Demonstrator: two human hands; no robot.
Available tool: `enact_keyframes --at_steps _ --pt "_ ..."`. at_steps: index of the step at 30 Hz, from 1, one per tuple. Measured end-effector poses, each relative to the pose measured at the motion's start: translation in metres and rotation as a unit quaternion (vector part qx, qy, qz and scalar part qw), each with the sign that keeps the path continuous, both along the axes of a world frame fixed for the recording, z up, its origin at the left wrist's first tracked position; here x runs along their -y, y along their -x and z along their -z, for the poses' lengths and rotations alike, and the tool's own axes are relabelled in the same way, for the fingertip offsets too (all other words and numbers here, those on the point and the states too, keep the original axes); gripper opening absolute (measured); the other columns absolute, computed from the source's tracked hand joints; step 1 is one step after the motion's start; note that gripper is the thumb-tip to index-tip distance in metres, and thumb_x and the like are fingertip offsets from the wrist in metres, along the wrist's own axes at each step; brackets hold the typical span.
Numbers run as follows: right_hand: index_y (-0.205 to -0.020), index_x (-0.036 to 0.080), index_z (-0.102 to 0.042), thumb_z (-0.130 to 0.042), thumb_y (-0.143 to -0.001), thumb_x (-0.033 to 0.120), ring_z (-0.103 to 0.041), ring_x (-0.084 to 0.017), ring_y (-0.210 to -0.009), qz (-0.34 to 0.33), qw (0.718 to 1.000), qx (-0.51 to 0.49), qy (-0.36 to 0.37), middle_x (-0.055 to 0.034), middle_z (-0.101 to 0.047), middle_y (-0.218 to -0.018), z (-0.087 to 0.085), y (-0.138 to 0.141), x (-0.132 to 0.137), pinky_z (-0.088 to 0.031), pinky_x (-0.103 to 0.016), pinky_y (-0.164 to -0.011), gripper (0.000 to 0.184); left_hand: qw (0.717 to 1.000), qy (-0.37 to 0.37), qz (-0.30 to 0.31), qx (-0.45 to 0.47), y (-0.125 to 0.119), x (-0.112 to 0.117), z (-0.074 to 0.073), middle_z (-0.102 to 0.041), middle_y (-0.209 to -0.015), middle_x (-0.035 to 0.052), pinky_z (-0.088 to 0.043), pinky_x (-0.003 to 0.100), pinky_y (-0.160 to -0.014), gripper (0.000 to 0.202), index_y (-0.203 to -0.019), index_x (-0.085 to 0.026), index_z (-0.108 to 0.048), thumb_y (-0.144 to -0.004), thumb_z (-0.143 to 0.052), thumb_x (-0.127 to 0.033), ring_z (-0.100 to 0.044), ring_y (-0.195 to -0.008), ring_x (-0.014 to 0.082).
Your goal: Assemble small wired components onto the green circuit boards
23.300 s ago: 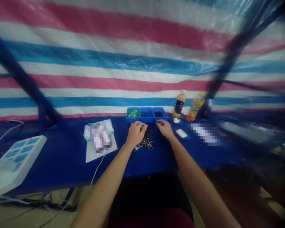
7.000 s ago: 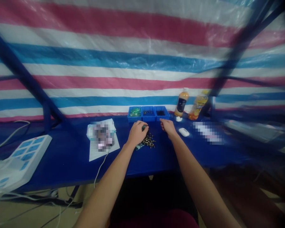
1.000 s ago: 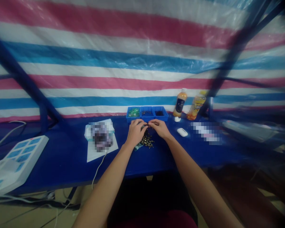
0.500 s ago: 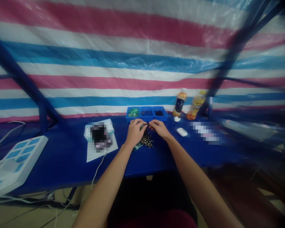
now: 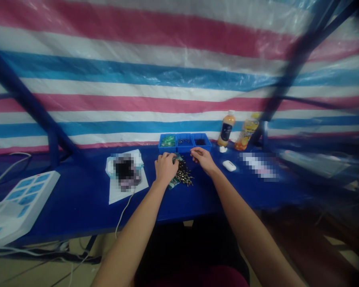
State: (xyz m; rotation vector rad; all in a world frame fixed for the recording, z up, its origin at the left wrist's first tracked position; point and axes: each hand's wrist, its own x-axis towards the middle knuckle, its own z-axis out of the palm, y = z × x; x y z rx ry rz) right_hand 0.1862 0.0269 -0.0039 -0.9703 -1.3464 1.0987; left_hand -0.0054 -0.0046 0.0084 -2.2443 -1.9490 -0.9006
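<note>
Our left grip [image 5: 166,167] is curled near the green pieces [image 5: 174,182], and we cannot tell if it pinches anything. Our right grip [image 5: 204,160] is spread, just beside the loose brass pins [image 5: 184,175] mid-bench [image 5: 77,207]. A careless sweep could scatter them.

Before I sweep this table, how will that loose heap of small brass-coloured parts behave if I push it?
The small brass-coloured parts look metal, so each is probably stiff and fairly heavy for its size. They look slim and lie loosely heaped on the blue table, so they would likely roll or scatter. Single ones may be fiddly to pinch.
</note>
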Motion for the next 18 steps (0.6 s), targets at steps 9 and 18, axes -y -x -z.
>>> enact_keyframes --at_steps 9,18 --pt "-0.092 0.019 -0.065 -0.071 -0.072 0.05 -0.053 -0.012 -0.061 0.011 1.0 0.005 0.012 -0.0015 -0.066 -0.078 -0.0009 -0.0011 0.0001 -0.037 -0.024 -0.053 0.038 0.999 0.038 -0.013 -0.037 0.0019 -0.0004 0.0041 -0.066 -0.106 0.0094 -0.047 0.043 -0.081 0.023 -0.1 -0.025 -0.07 -0.089 -0.05 -0.032 -0.059 -0.098 0.0295" --pt "-0.092 0.02 -0.066 -0.072 -0.072 0.049 -0.054 -0.011 -0.061 0.013 1.0 0.003 0.011 -0.0013 -0.065 -0.078 0.0026 -0.0021 -0.002 -0.037 -0.024 -0.053 0.036 0.998 0.051 -0.008 -0.039 0.0018 0.0006 0.001 -0.066 -0.108 0.0081 -0.048 0.04 -0.08 0.024 -0.102 -0.026 -0.069 -0.089 -0.049 -0.03 -0.061 -0.098 0.028"
